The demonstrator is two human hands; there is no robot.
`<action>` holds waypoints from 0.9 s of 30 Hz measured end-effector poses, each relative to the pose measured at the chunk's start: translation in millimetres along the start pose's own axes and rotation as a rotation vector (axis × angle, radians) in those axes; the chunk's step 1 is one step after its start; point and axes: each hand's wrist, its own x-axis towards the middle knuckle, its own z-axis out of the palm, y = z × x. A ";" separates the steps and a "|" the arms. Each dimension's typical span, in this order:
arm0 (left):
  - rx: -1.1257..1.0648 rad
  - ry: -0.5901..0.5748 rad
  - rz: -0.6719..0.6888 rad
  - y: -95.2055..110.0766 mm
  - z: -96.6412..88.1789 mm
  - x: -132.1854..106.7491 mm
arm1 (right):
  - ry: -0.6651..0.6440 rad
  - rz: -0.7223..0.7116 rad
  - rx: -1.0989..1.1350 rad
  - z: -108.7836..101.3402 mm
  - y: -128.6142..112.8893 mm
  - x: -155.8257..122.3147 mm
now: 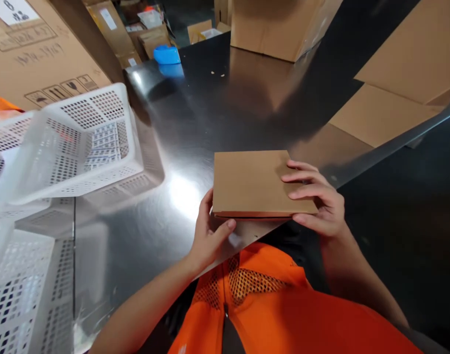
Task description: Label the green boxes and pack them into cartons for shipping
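Observation:
A flat brown cardboard box [250,183] lies closed near the front edge of a shiny steel table [210,123]. My left hand [209,235] grips its near left corner, thumb against the front edge and fingers tucked under. My right hand [318,199] rests on the right side of the lid, fingers stretched across the top and wrapped round the right edge.
White perforated plastic baskets [80,142] stand tilted and stacked at the left. Large cardboard boxes [280,24] sit at the back and flat cardboard sheets [402,83] at the right. A blue object [166,54] lies at the far table end. My orange mesh vest [269,305] fills the bottom.

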 end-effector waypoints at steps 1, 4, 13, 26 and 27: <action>-0.022 0.018 -0.012 2.8 3.9 1.6 | 0.009 -0.011 0.002 -0.8 -1.5 0.8; -0.052 0.068 -0.037 8.3 12.5 5.8 | 0.031 -0.088 0.036 -4.9 -3.7 0.7; -0.037 0.098 -0.117 16.2 19.5 2.6 | -0.137 -0.010 0.035 -10.5 8.8 -9.1; 0.636 -0.045 0.728 -29.4 -23.4 11.8 | -0.140 -0.372 -0.019 -4.2 16.1 -5.1; 0.610 -0.037 0.667 -35.6 -27.3 12.1 | -0.204 -0.385 -0.051 -9.7 16.2 0.4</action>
